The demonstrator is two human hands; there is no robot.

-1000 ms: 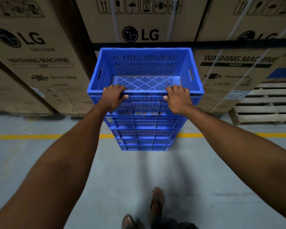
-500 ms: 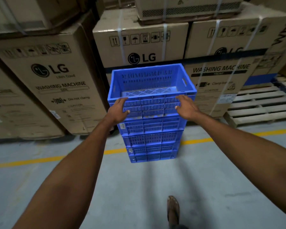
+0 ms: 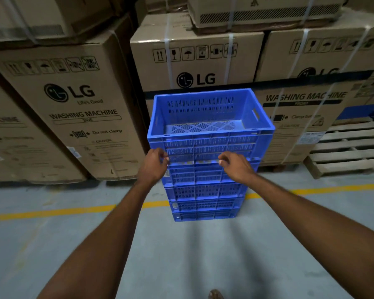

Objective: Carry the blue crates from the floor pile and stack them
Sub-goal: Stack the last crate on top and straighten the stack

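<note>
Four blue crates (image 3: 205, 169) are sitting stacked ahead of my loosely curled, empty left hand (image 3: 154, 166) and right hand (image 3: 235, 166), and I'm judging more remain unseen

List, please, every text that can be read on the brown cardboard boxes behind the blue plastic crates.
Left brown cardboard box: "LG", "Life's Good", "WASHING MACHINE", "SIDE", "Do not clamp", "CAUTION".
Middle cardboard box: "LG".
Right cardboard box: "WASHING MACHINE"; partly "LG".
Smaller print there: blurred.
Stacked blue plastic crates: no readable text.
</note>
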